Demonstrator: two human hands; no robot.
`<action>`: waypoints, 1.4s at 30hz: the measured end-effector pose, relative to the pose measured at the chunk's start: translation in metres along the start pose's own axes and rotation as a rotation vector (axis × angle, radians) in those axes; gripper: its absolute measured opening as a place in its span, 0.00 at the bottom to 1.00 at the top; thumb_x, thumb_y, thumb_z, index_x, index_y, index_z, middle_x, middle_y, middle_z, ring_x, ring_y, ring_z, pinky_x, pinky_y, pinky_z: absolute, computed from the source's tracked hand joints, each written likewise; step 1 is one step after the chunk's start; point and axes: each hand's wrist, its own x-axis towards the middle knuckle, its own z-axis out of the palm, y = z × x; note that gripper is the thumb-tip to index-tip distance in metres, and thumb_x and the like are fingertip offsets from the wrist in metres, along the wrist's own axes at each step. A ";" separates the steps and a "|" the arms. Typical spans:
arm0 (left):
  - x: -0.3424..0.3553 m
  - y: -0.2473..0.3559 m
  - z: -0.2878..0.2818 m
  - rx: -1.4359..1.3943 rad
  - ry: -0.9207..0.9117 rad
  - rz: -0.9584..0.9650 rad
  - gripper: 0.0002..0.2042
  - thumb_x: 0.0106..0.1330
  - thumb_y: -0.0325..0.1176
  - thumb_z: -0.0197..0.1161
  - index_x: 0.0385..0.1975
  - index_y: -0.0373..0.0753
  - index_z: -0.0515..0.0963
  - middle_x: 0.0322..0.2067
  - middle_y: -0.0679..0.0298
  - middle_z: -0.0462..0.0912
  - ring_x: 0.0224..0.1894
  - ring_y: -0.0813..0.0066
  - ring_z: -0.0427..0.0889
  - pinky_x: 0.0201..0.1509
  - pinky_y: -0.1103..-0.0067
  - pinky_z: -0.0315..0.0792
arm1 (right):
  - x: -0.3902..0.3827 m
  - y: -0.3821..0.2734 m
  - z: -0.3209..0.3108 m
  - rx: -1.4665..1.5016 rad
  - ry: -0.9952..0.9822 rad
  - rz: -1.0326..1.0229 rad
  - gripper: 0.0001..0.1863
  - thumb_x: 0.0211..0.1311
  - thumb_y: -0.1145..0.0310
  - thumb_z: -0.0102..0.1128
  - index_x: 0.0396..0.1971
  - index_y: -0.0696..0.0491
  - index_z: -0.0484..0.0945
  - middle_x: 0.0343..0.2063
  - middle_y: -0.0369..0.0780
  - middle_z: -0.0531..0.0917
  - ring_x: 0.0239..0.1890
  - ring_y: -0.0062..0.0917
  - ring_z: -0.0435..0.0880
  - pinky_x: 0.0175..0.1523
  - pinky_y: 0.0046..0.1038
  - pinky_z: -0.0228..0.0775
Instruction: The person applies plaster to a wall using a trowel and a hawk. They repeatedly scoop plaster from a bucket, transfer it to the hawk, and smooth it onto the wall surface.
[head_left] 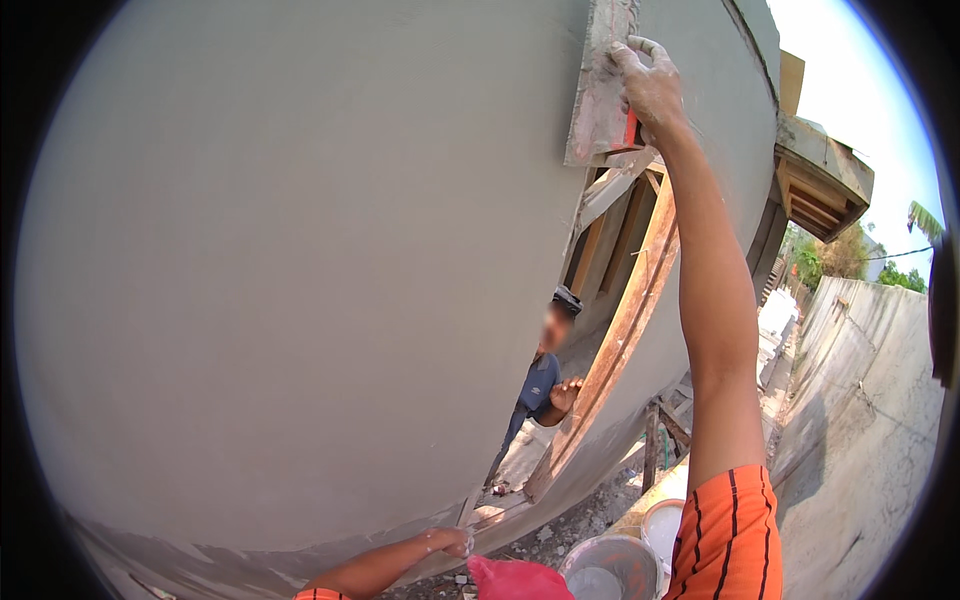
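My right hand [652,92] is raised high, its fingers curled over a mortar-smeared flat plastering float [598,125] with an orange part, held against the grey plastered wall [280,260] beside the top of a narrow window opening. The opening has a wooden frame [622,335] along its right side. Low down, near the bottom of that opening, my left hand [449,541] is closed at the wall's edge; what it grips, if anything, is too small to make out.
A person [540,385] in a blue shirt stands inside the opening. Below are buckets [610,560], a red item [515,580], rubble and timber supports [652,440]. A weathered wall [860,420] borders a narrow passage at right, with a timber-lined overhang [822,175] above.
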 end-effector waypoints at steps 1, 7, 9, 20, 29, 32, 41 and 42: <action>-0.002 -0.004 0.001 0.006 -0.049 -0.014 0.17 0.55 0.39 0.61 0.43 0.39 0.77 0.41 0.55 0.81 0.44 0.60 0.78 0.45 0.67 0.71 | -0.011 0.006 0.010 0.037 -0.119 0.032 0.29 0.55 0.53 0.59 0.51 0.58 0.72 0.33 0.44 0.82 0.29 0.26 0.79 0.36 0.27 0.73; 0.015 -0.019 0.018 -0.095 0.004 0.155 0.13 0.52 0.36 0.56 0.33 0.37 0.80 0.34 0.52 0.82 0.34 0.59 0.79 0.38 0.66 0.71 | 0.131 0.077 -0.032 -0.453 0.089 -0.011 0.23 0.54 0.53 0.58 0.43 0.55 0.78 0.28 0.39 0.82 0.27 0.25 0.78 0.31 0.27 0.71; 0.009 -0.013 0.016 -0.204 0.105 0.207 0.13 0.52 0.38 0.58 0.32 0.37 0.79 0.32 0.53 0.82 0.32 0.59 0.78 0.37 0.66 0.70 | 0.134 0.080 -0.044 -0.264 0.022 0.038 0.22 0.53 0.53 0.59 0.42 0.53 0.79 0.31 0.40 0.82 0.29 0.24 0.79 0.33 0.28 0.72; 0.004 -0.042 0.053 -0.160 -0.085 0.098 0.16 0.54 0.43 0.58 0.32 0.35 0.79 0.34 0.55 0.83 0.32 0.60 0.78 0.37 0.65 0.70 | -0.185 0.056 0.027 -0.063 -0.696 -0.282 0.21 0.55 0.55 0.61 0.46 0.50 0.76 0.37 0.48 0.82 0.41 0.42 0.81 0.51 0.35 0.69; 0.005 0.009 0.002 -0.017 -0.160 -0.069 0.24 0.54 0.46 0.61 0.49 0.40 0.74 0.46 0.58 0.78 0.49 0.60 0.76 0.50 0.66 0.69 | -0.313 0.139 0.018 -0.414 -0.387 -0.918 0.25 0.46 0.70 0.58 0.48 0.37 0.78 0.13 0.30 0.68 0.16 0.17 0.73 0.18 0.22 0.66; 0.007 -0.051 0.053 -0.020 -0.203 -0.073 0.24 0.54 0.46 0.61 0.49 0.40 0.74 0.47 0.58 0.78 0.49 0.60 0.76 0.50 0.66 0.69 | -0.192 0.077 0.038 -0.384 -0.011 -0.890 0.21 0.46 0.65 0.66 0.46 0.39 0.79 0.12 0.30 0.70 0.14 0.20 0.73 0.19 0.22 0.65; 0.035 -0.029 0.033 -0.111 0.036 0.186 0.13 0.52 0.39 0.58 0.34 0.38 0.79 0.32 0.57 0.82 0.32 0.62 0.78 0.36 0.67 0.71 | 0.096 0.013 -0.003 -0.595 0.354 -0.278 0.25 0.53 0.53 0.59 0.45 0.55 0.76 0.36 0.48 0.82 0.38 0.33 0.82 0.41 0.36 0.75; 0.034 -0.028 0.033 -0.104 0.057 0.179 0.13 0.52 0.39 0.58 0.34 0.39 0.79 0.32 0.57 0.82 0.32 0.62 0.78 0.36 0.67 0.71 | 0.104 0.017 -0.004 -0.551 0.395 -0.317 0.25 0.53 0.53 0.59 0.45 0.56 0.76 0.37 0.48 0.82 0.38 0.33 0.82 0.41 0.35 0.75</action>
